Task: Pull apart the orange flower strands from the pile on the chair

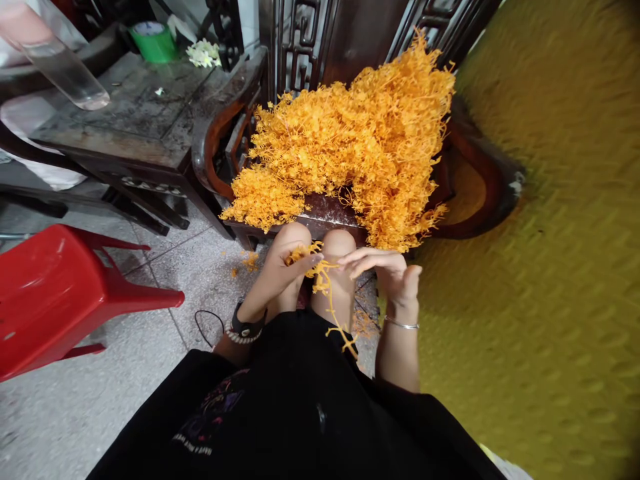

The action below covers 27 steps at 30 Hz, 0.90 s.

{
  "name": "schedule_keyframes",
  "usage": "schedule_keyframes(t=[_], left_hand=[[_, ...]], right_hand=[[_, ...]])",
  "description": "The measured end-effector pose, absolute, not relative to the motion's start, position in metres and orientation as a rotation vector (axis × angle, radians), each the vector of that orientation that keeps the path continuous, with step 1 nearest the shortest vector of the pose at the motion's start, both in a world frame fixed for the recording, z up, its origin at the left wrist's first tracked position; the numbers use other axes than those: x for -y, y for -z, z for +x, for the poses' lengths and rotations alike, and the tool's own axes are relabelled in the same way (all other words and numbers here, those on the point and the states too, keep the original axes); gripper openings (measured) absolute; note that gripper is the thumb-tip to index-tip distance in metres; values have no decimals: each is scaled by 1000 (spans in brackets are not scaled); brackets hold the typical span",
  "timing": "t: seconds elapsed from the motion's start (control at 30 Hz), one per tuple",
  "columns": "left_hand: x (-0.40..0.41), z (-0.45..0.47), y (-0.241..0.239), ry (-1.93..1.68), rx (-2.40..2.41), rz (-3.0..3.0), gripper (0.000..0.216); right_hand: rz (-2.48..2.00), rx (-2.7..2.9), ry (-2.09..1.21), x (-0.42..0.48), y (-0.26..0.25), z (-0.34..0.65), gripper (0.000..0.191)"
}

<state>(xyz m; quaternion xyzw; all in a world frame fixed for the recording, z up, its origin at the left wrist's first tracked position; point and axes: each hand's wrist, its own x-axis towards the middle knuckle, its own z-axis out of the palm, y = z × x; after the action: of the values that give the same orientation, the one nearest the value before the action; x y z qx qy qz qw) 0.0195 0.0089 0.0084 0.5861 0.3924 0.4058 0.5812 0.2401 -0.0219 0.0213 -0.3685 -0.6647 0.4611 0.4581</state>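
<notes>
A big heap of orange plastic sprigs (360, 140) lies on the seat of a dark wooden chair (215, 133) in front of my knees. My left hand (285, 267) is closed on a small bunch of orange sprigs (320, 273) above my left knee. A long strand of the bunch hangs down over my black skirt. My right hand (385, 270) is beside it, fingers stretched toward the bunch and touching its right end. There is a dark watch and a beaded band on the left wrist, and the right wrist has a thin metal bangle.
A red plastic stool (60, 293) stands at the left on the speckled floor. A dark wooden table (125, 113) behind it carries a clear glass (65, 67), green tape roll (153, 40) and white flowers (203, 53). A large yellow woven sack (545, 267) fills the right side.
</notes>
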Motion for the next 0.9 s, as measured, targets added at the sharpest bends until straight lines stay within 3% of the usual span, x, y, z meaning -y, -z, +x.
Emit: schedule_keyframes(t=[0.13, 0.23, 0.33, 0.4, 0.67, 0.77, 0.9], left_hand=[[-5, 24, -6, -968, -1058, 1407, 39], [-3, 29, -1, -1020, -1073, 1367, 43], [-2, 29, 2, -1039, -1049, 1367, 44], [-2, 24, 1, -1011, -1028, 1428, 46], [-8, -4, -1, -930, -1031, 1733, 55], [-6, -1, 2, -893, -1001, 1726, 54], [0, 10, 3, -861, -998, 1785, 47]], right_hand=[[-1174, 1982, -899, 21, -43, 237, 31], [-1216, 2024, -821, 26, -51, 210, 50], [-1261, 1973, -868, 28, -45, 187, 21], [-1266, 1907, -935, 29, -40, 180, 11], [-996, 1706, -1518, 29, -40, 191, 22], [-956, 1752, -1551, 26, -34, 190, 11], [-1090, 1748, -1450, 26, -25, 179, 14]])
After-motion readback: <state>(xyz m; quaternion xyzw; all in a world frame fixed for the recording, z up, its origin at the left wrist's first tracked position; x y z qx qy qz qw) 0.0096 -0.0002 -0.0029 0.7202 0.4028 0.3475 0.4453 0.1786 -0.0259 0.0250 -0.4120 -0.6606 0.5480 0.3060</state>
